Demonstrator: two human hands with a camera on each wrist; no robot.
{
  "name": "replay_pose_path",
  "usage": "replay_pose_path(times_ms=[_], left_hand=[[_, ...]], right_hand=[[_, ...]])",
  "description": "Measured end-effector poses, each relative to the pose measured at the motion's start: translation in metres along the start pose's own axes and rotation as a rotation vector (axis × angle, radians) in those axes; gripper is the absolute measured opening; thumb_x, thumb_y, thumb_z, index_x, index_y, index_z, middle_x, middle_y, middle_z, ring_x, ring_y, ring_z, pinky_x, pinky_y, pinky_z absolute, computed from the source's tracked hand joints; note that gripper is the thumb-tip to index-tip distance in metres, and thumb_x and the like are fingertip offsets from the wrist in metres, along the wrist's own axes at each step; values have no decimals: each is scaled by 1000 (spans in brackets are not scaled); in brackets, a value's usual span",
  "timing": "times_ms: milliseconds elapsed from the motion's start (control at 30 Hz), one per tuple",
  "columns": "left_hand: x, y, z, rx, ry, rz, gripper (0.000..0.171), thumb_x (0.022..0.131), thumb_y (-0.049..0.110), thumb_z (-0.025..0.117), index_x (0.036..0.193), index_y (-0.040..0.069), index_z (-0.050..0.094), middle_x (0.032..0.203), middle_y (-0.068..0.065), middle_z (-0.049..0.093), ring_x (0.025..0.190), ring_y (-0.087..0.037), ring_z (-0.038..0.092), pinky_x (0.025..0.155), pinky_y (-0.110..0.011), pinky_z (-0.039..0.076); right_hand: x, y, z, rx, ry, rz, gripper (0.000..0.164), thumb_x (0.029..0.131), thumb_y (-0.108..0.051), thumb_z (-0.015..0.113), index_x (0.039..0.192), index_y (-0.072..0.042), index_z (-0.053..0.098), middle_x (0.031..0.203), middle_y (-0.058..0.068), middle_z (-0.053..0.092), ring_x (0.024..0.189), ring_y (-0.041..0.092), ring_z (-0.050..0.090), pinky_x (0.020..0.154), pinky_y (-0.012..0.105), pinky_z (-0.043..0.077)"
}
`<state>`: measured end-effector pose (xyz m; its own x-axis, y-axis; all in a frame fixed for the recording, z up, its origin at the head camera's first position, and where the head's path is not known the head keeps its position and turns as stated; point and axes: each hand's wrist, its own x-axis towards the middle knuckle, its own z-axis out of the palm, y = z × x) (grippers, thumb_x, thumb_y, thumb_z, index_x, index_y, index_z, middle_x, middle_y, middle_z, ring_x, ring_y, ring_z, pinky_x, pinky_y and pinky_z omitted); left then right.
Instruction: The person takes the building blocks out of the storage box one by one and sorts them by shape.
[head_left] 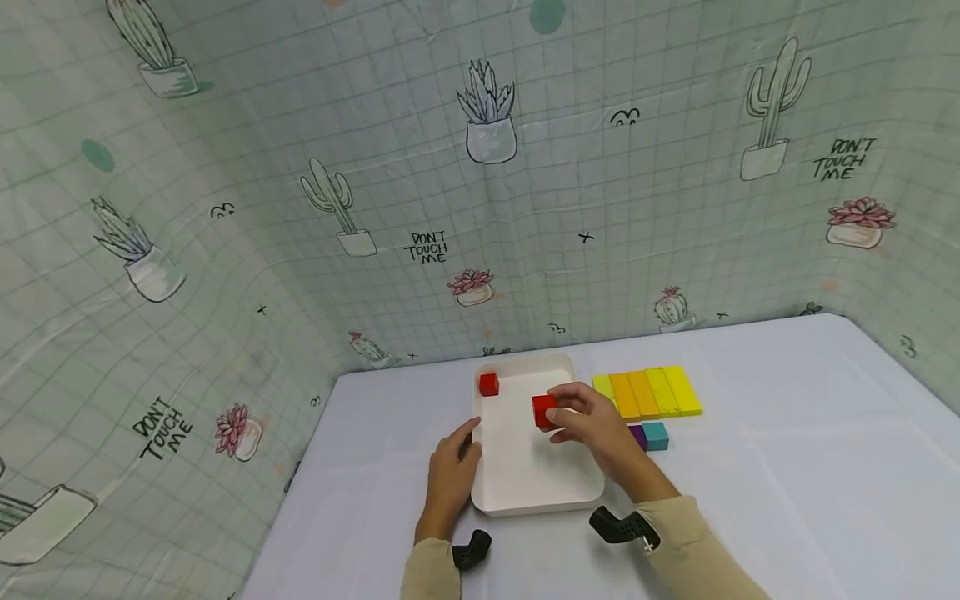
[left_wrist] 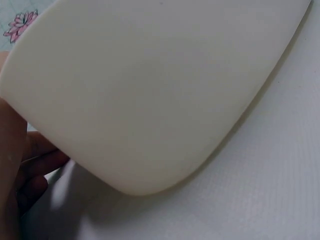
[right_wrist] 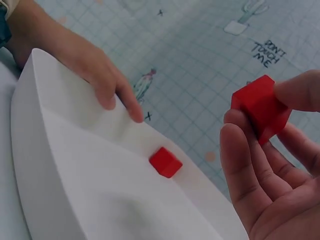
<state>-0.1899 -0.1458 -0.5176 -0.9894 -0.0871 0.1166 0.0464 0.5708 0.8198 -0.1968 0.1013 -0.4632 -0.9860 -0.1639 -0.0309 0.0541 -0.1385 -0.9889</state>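
Observation:
A white rectangular tray (head_left: 517,475) lies on the table. The left hand (head_left: 452,471) grips its left wall, thumb over the rim and fingers along the outside; the left wrist view shows some of those fingers beside the tray wall (left_wrist: 145,125). Above the tray's right half, the right hand (head_left: 597,427) pinches a red cube (head_left: 543,412) between thumb and fingertips. In the right wrist view this held cube (right_wrist: 261,107) is raised clear of the tray. Another red cube (head_left: 489,384) sits inside the tray at its far left corner.
Right of the tray, several yellow and orange bars (head_left: 648,392) lie side by side. A purple block (head_left: 638,436) and a teal block (head_left: 656,436) stand nearer, close to the right forearm. A cactus-print cloth (head_left: 555,200) hangs behind the white table (head_left: 795,450).

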Motion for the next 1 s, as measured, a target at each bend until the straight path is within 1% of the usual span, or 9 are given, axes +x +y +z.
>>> replay_pose_path(times_ms=[67, 167, 300, 467, 600, 700, 800, 900, 1000], left_hand=[[-1, 0, 0, -4, 4, -18, 40, 99, 20, 56, 138, 26, 62, 135, -6, 60, 126, -26, 52, 108, -52, 39], [-2, -1, 0, -8, 11, -26, 40, 99, 20, 56, 138, 25, 63, 134, -7, 60, 126, -27, 53, 108, -53, 39], [-3, -1, 1, -4, 10, -11, 41, 98, 18, 56, 138, 24, 63, 134, -8, 60, 126, -29, 53, 108, -54, 39], [-1, 0, 1, -6, 6, -2, 41, 98, 19, 56, 138, 24, 62, 136, -7, 60, 128, -29, 52, 109, -53, 38], [1, 1, 2, -3, 5, 5, 41, 99, 19, 56, 138, 24, 62, 136, -7, 60, 127, -29, 52, 108, -54, 38], [0, 2, 2, -4, 5, 1, 40, 99, 18, 56, 138, 24, 63, 135, -8, 60, 126, -29, 53, 108, -54, 38], [0, 3, 1, -7, 6, 0, 40, 99, 18, 56, 137, 23, 63, 134, -8, 61, 125, -30, 53, 109, -54, 38], [0, 3, 1, -8, 8, 3, 40, 99, 16, 56, 137, 23, 64, 133, -9, 61, 125, -30, 53, 109, -55, 38], [-1, 4, 0, -6, 7, -3, 39, 99, 17, 56, 137, 23, 64, 135, -9, 60, 126, -31, 52, 109, -55, 37]], right_hand=[[-3, 0, -1, -3, -11, -4, 42, 94, -16, 69, 132, -5, 56, 123, 19, 61, 96, 34, 68, 81, 37, 59], [-7, -1, -3, -17, -22, -15, 43, 95, -16, 68, 134, -5, 56, 125, 19, 59, 98, 39, 66, 82, 37, 59], [-12, -3, -8, -42, -31, -27, 44, 96, -17, 67, 135, -4, 55, 127, 21, 57, 102, 46, 63, 84, 37, 58], [-14, -5, -20, -38, -7, -28, 47, 97, -21, 67, 137, -2, 51, 130, 22, 55, 102, 41, 64, 87, 38, 57], [-16, -8, -28, -5, 17, -14, 48, 98, -21, 67, 138, -1, 50, 132, 23, 54, 101, 36, 65, 87, 38, 57], [-17, -9, -32, 17, 24, 15, 50, 98, -20, 66, 139, 1, 48, 132, 23, 53, 102, 38, 64, 87, 37, 57], [-20, -11, -36, 24, 24, 39, 52, 99, -21, 64, 141, 3, 46, 133, 24, 53, 103, 43, 64, 86, 34, 57], [-21, -13, -40, 32, 23, 43, 52, 100, -21, 63, 142, 4, 44, 134, 24, 52, 105, 48, 62, 86, 34, 57], [-23, -12, -43, 21, 30, 37, 52, 100, -24, 63, 141, 3, 45, 133, 25, 51, 102, 43, 64, 86, 33, 57]])
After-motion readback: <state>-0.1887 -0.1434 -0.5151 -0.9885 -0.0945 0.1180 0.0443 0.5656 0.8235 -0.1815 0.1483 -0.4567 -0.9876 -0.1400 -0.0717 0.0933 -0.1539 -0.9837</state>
